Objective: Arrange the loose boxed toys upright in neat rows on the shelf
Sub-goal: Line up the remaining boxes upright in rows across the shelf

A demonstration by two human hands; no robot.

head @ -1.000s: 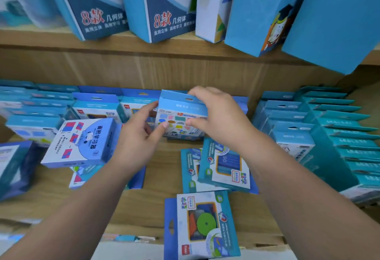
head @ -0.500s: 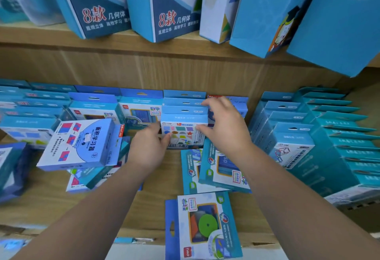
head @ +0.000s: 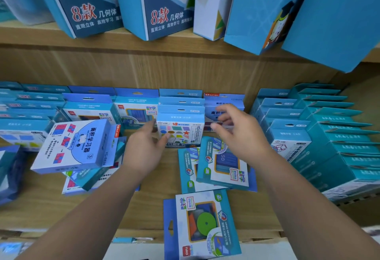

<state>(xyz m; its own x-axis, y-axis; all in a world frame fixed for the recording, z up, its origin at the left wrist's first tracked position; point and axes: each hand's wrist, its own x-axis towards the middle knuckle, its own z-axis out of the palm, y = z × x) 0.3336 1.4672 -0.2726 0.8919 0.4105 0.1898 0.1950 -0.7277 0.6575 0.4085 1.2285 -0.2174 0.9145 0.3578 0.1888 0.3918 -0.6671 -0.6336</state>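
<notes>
Head view. Nearest: box with green disc (head: 202, 225) lying flat at the front edge of the shelf (head: 41, 202). Beyond it, two flat boxes (head: 218, 167). Left hand (head: 147, 148) and right hand (head: 239, 134) both empty, fingers spread, flanking the shapes box (head: 181, 130), which stands upright fronting its row.

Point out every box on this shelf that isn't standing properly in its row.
Several lie flat instead of upright: the green-disc box overhanging the front edge, two overlapping boxes at centre, and a tilted area-learner box atop a loose pile at left. The shapes box stands in its row.
</notes>
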